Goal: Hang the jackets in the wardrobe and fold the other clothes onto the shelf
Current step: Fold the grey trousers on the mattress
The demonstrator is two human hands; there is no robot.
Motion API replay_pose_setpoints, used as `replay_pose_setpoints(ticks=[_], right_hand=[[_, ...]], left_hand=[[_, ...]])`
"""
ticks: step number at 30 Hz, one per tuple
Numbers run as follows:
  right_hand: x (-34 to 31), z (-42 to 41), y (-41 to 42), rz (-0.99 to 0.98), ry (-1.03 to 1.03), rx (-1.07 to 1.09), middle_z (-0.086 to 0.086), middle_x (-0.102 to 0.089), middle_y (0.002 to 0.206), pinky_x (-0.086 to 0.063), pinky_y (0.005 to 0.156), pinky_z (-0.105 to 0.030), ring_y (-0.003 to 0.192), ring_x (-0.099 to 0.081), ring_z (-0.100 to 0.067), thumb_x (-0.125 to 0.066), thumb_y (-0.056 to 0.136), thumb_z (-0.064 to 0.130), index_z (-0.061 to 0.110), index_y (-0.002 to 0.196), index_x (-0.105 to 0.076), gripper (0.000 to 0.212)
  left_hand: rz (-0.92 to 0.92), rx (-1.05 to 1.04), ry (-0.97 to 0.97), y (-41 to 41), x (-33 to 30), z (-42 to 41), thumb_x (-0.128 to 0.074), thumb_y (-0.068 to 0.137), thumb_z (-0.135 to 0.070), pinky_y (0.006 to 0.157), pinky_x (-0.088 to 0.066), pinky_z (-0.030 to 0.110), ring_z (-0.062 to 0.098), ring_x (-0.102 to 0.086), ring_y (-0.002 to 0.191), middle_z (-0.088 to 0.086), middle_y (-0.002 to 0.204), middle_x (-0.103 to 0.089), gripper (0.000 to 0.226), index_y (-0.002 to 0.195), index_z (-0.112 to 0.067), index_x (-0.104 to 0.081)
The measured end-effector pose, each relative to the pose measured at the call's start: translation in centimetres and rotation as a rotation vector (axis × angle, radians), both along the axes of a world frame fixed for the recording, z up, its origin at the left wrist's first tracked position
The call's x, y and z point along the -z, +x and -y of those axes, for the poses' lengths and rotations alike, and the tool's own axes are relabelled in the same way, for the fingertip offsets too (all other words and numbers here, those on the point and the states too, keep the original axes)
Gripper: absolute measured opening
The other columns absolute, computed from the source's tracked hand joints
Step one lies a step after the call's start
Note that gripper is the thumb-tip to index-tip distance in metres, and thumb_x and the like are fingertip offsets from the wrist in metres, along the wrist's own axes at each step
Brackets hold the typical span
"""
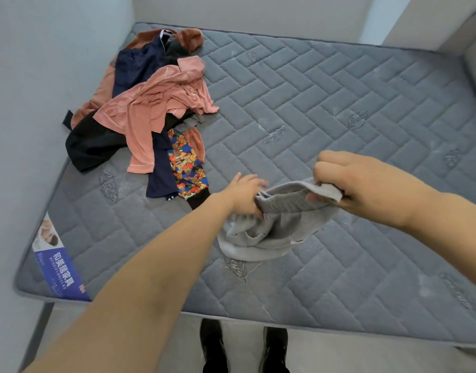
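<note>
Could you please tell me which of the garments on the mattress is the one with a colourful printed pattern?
The cartoon-print garment at the pile's near edge; the pink top, navy piece and black piece are plain.

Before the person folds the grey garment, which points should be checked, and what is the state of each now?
1. Left hand grips the grey garment: ok.
2. Right hand grips its ribbed edge: ok.
3. Garment spread flat: not ok, it hangs bunched, its lower part on the mattress.
4. Free mattress space for folding: ok, bare to the right.
5. Clear of the pile: ok, apart.
6. Shelf reachable: cannot tell, not in view.
</note>
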State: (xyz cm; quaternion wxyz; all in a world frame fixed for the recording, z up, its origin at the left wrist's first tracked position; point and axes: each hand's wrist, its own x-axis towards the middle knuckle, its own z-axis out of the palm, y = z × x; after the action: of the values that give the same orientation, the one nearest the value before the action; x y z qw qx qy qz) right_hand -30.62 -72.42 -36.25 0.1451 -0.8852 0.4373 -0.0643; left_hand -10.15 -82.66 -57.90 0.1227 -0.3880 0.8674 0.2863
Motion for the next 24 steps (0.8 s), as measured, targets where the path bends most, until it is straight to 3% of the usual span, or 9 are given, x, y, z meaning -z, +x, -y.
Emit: replay_pose_setpoints(ticks=[2,5,7,10,13,15,18,21,24], right_hand=[[0.4,0.0,-1.0,-0.008,0.019,0.085,0.007,-0.040,0.079,-0.037,0.058,-0.035,0.065,-0.039,-0.015,-0.057,0.093,0.037,0.018,0.077,-0.043,0.029],[1.6,0.4,-2.7,-0.026,0.098,0.329,0.009,-0.042,0.072,-0.034,0.055,-0.036,0.061,-0.043,-0.009,-0.043,0.088,0.059,0.027,0.073,-0.033,0.037],[3.1,0.4,-3.5,-0.013,0.126,0.503,0.006,-0.045,0.066,-0.033,0.053,-0.036,0.061,-0.046,-0.014,-0.050,0.087,0.061,0.025,0.069,-0.032,0.044],[5.9,0.6,-2.9,0.152,0.194,0.784,0.000,-0.046,0.061,-0.028,0.051,-0.035,0.059,-0.045,-0.017,-0.062,0.089,0.052,0.020,0.069,-0.032,0.048],[7.6,1.3,0.3,0.476,0.362,0.971,0.002,-0.051,0.072,-0.033,0.055,-0.032,0.065,-0.045,-0.011,-0.065,0.092,0.041,0.019,0.082,-0.043,0.032],[7.8,1.7,3.5,0.775,0.552,0.978,0.004,-0.056,0.083,-0.040,0.058,-0.027,0.071,-0.050,-0.009,-0.062,0.095,0.034,0.020,0.093,-0.049,0.019],[7.4,2.1,8.6,1.187,0.929,0.854,0.000,-0.061,0.086,-0.050,0.059,-0.026,0.071,-0.057,-0.011,-0.057,0.099,0.021,0.018,0.097,-0.054,0.005],[7.3,2.2,11.4,1.299,1.117,0.721,0.000,-0.067,0.081,-0.058,0.063,-0.031,0.069,-0.064,-0.009,-0.052,0.101,0.014,0.012,0.097,-0.056,0.007],[8.9,2.0,10.7,1.255,1.115,0.765,0.000,-0.069,0.075,-0.059,0.058,-0.028,0.063,-0.065,-0.008,-0.050,0.102,0.013,0.013,0.089,-0.056,0.014]], left_hand=[[-0.066,-0.070,0.095,0.4,0.3,-0.2,-0.072,0.081,-0.045,0.118,-0.020,0.052,0.022,-0.053,0.122,-0.003,0.120,-0.064,0.029,0.106,-0.035,-0.061],[-0.180,-0.348,0.258,3.3,0.4,-1.2,-0.072,0.084,-0.035,0.088,-0.052,0.038,0.020,-0.065,0.095,-0.004,0.099,-0.071,0.014,0.094,-0.030,-0.064],[-0.221,-0.516,0.261,5.9,-0.2,-2.0,-0.073,0.086,-0.034,0.072,-0.050,0.030,0.019,-0.064,0.090,-0.006,0.089,-0.068,0.012,0.088,-0.029,-0.063],[-0.282,-0.621,0.260,9.1,-2.7,-2.8,-0.068,0.092,-0.029,0.084,-0.049,0.036,0.021,-0.062,0.097,0.000,0.098,-0.068,0.012,0.099,-0.021,-0.063],[-0.396,-0.762,0.258,11.7,-8.3,-3.6,-0.061,0.093,-0.023,0.078,-0.042,0.023,0.007,-0.058,0.098,-0.009,0.103,-0.061,0.015,0.105,-0.031,-0.055],[-0.491,-0.874,0.319,13.7,-12.9,-4.2,-0.061,0.085,-0.019,0.077,-0.044,0.017,-0.004,-0.058,0.097,-0.011,0.108,-0.058,0.036,0.116,-0.036,-0.054],[-0.536,-1.060,0.427,16.1,-18.8,-4.6,-0.055,0.078,-0.010,0.062,-0.056,0.027,0.012,-0.071,0.083,0.004,0.111,-0.065,0.044,0.114,-0.034,-0.061],[-0.484,-1.146,0.353,15.7,-21.7,-3.5,-0.050,0.078,-0.002,0.064,-0.055,0.035,0.024,-0.067,0.077,0.013,0.100,-0.066,0.033,0.103,-0.019,-0.063],[-0.371,-1.131,0.258,11.8,-21.3,-1.9,-0.048,0.083,-0.008,0.057,-0.047,0.032,0.024,-0.057,0.071,0.013,0.089,-0.058,0.019,0.099,-0.013,-0.057]])
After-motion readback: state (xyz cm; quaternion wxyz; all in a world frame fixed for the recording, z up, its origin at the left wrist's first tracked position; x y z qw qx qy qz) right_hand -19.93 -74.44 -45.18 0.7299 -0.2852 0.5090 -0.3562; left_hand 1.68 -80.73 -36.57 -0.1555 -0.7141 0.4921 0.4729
